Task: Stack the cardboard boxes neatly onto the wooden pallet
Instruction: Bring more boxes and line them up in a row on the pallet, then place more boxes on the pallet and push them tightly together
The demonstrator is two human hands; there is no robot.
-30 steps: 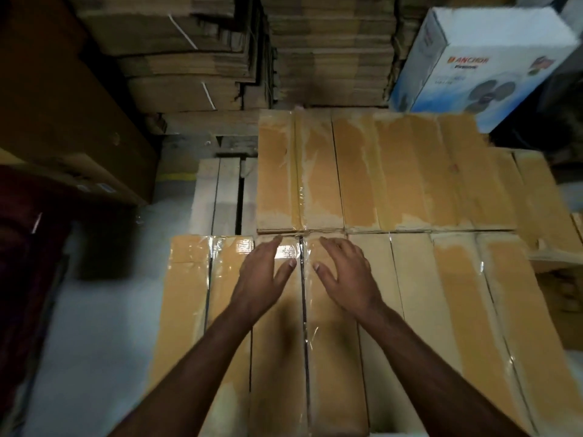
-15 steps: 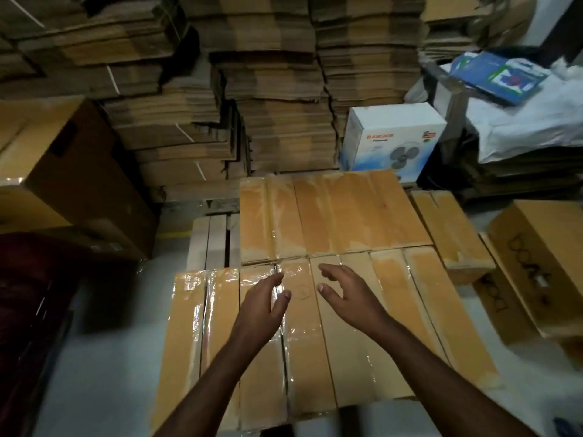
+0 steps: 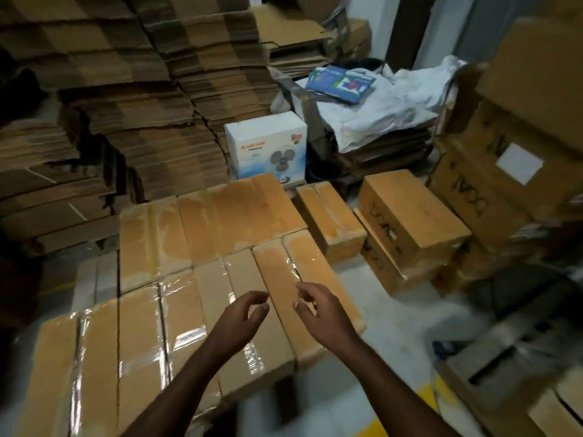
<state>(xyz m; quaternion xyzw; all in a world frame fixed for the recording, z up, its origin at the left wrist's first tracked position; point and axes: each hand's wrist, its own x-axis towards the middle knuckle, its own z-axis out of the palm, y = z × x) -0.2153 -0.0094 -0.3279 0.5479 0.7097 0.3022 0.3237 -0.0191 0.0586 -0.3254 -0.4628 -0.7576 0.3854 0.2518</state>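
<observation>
Cardboard boxes (image 3: 195, 279) lie in two packed, tape-wrapped rows on the wooden pallet (image 3: 94, 279), and your hands hang over them with nothing held.

Your left hand (image 3: 239, 316) and right hand (image 3: 318, 310) hover side by side above the near row's right end, each grip loose, fingers lightly curled around nothing. More cardboard boxes sit off the pallet to the right: a taped one (image 3: 331, 216) just beside the far row, then a stacked pair (image 3: 410, 216) on the floor. A white fan carton (image 3: 268, 146) stands behind the far row, and flattened cardboard stacks (image 3: 126, 105) rise beyond.
</observation>
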